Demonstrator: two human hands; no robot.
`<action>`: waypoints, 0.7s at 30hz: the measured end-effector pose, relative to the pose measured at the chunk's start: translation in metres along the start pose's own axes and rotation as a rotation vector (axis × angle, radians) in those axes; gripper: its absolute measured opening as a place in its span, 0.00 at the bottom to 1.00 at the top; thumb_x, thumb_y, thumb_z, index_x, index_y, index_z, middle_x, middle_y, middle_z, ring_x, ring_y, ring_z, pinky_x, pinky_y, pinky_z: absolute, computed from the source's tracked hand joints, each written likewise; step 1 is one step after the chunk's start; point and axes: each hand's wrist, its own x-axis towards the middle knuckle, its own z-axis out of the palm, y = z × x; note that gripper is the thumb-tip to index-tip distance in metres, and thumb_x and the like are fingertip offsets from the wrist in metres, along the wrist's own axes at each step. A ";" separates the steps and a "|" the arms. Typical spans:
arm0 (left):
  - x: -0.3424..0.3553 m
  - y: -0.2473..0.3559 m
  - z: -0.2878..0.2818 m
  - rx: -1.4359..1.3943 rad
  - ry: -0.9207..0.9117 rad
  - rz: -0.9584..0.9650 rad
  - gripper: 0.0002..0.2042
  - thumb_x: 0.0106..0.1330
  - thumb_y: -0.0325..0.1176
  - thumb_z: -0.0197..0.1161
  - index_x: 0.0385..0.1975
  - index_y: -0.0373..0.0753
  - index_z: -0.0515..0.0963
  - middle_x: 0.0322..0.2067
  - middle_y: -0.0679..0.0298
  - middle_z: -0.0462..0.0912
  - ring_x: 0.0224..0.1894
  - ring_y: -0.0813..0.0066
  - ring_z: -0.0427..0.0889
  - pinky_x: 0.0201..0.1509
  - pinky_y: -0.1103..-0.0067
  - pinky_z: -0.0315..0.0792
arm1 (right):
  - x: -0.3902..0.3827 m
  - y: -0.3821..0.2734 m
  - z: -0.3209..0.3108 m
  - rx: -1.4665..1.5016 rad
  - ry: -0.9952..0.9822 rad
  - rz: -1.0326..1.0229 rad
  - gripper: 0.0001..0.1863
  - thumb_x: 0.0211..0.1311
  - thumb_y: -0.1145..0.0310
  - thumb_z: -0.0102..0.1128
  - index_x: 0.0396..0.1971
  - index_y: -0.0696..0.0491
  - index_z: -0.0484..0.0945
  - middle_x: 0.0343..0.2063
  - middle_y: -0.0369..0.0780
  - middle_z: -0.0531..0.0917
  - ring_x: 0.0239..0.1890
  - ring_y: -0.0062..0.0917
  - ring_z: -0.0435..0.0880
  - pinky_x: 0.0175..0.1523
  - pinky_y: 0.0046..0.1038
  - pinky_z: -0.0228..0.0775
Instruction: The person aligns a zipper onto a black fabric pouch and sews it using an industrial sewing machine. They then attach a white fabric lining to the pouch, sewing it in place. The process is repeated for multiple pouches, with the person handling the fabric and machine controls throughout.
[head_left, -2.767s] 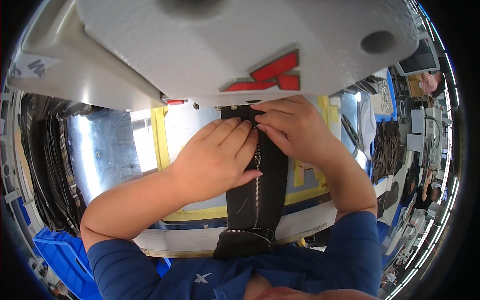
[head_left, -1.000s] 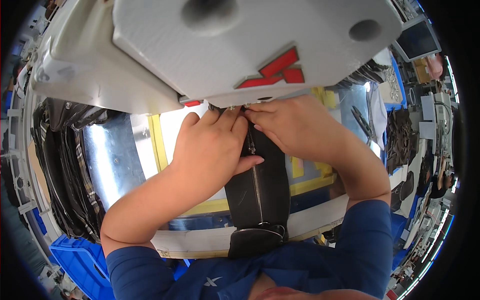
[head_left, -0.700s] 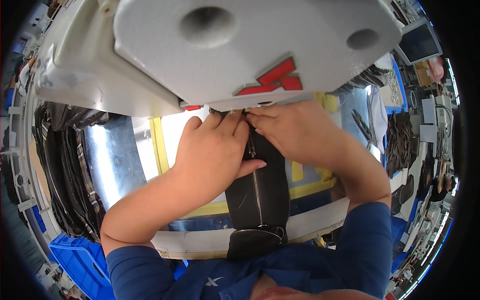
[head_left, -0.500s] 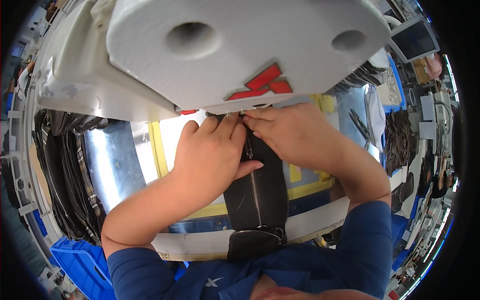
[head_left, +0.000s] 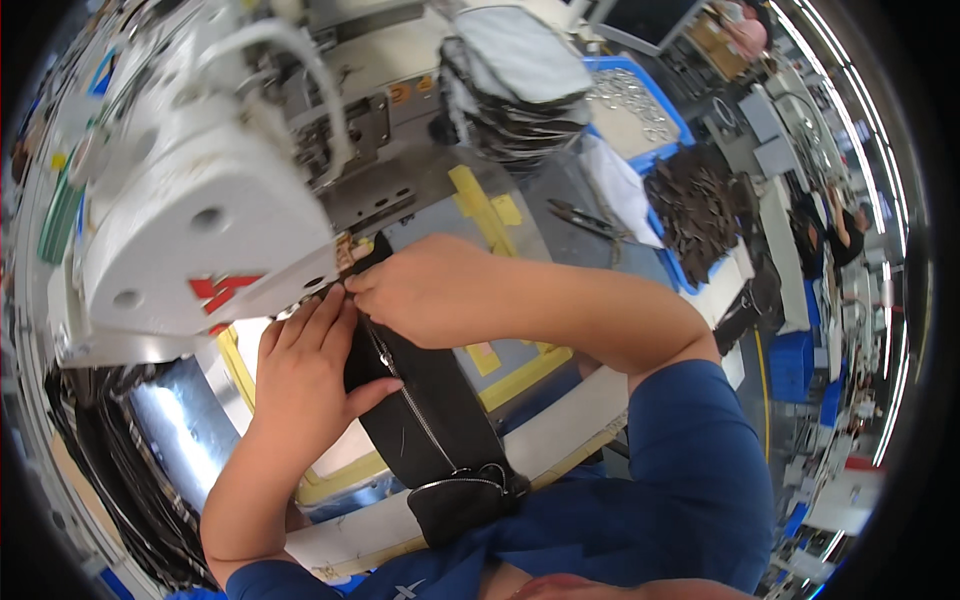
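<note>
A long black fabric piece with a silver zipper (head_left: pixel 425 425) lies under the white sewing machine's head (head_left: pixel 210 230) and runs back toward me over the table edge. My left hand (head_left: pixel 315 365) rests flat on its left side, fingers stretched toward the needle area and thumb lying near the zipper. My right hand (head_left: pixel 430 290) is bent over the fabric's right side, fingertips pinched together at the cloth close to the presser foot (head_left: pixel 350 250). The needle and the fabric edge beneath the fingertips are hard to make out. A zipper slider (head_left: pixel 387 360) shows between the hands.
Stacked black pieces (head_left: pixel 515 85) stand behind the machine bed. Tweezer-like snips (head_left: pixel 585 218) lie to the right, by a blue tray (head_left: pixel 640 110) of metal rings and a heap of dark brown strips (head_left: pixel 700 205). Yellow tape (head_left: pixel 525 375) marks the bed. More black fabric (head_left: pixel 120 460) hangs left.
My view has swung right and away from the machine head, so the bed and trays behind show more. Both hands stay on the black fabric near the needle area.
</note>
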 end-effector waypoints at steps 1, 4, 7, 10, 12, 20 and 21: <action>0.000 0.000 0.003 -0.019 -0.014 0.033 0.47 0.51 0.60 0.80 0.66 0.31 0.78 0.72 0.49 0.75 0.71 0.48 0.75 0.74 0.55 0.64 | -0.003 0.001 -0.005 -0.006 -0.060 0.021 0.16 0.71 0.66 0.60 0.53 0.54 0.87 0.58 0.39 0.89 0.52 0.34 0.91 0.49 0.37 0.86; 0.006 0.011 0.015 -0.009 0.045 0.095 0.48 0.51 0.61 0.80 0.67 0.30 0.77 0.72 0.48 0.75 0.71 0.47 0.75 0.75 0.55 0.64 | -0.032 0.013 0.003 0.036 0.090 -0.015 0.16 0.71 0.63 0.63 0.52 0.53 0.88 0.56 0.39 0.89 0.50 0.35 0.91 0.51 0.39 0.85; 0.004 0.010 0.023 0.039 0.099 0.119 0.46 0.56 0.62 0.76 0.66 0.29 0.76 0.70 0.48 0.76 0.69 0.47 0.76 0.74 0.55 0.64 | -0.064 0.028 -0.008 0.073 0.423 -0.040 0.13 0.70 0.64 0.66 0.49 0.51 0.89 0.52 0.39 0.90 0.46 0.36 0.91 0.51 0.39 0.84; 0.004 0.006 0.027 0.070 0.155 0.135 0.42 0.61 0.62 0.73 0.64 0.30 0.78 0.68 0.49 0.79 0.66 0.49 0.78 0.73 0.56 0.66 | -0.102 0.071 -0.045 0.226 0.755 0.240 0.08 0.70 0.68 0.68 0.44 0.52 0.91 0.42 0.40 0.91 0.38 0.30 0.90 0.46 0.34 0.81; 0.003 0.006 0.027 0.086 0.177 0.140 0.40 0.62 0.62 0.72 0.63 0.31 0.79 0.66 0.50 0.80 0.65 0.49 0.79 0.71 0.56 0.67 | -0.120 0.117 -0.064 0.369 0.971 0.653 0.09 0.70 0.65 0.71 0.40 0.55 0.91 0.31 0.39 0.90 0.32 0.16 0.83 0.40 0.26 0.76; 0.010 0.002 0.029 0.040 0.206 0.183 0.39 0.63 0.62 0.71 0.62 0.32 0.81 0.65 0.51 0.81 0.63 0.49 0.80 0.70 0.57 0.68 | -0.200 0.327 -0.015 -0.287 0.681 0.898 0.12 0.61 0.75 0.60 0.39 0.55 0.91 0.41 0.53 0.91 0.49 0.51 0.90 0.58 0.48 0.81; 0.008 0.002 0.029 0.036 0.201 0.178 0.39 0.62 0.62 0.71 0.62 0.32 0.80 0.66 0.50 0.81 0.64 0.49 0.79 0.71 0.57 0.67 | -0.199 0.332 -0.014 -0.288 0.621 0.906 0.12 0.61 0.75 0.61 0.39 0.56 0.91 0.41 0.53 0.91 0.49 0.51 0.90 0.58 0.48 0.81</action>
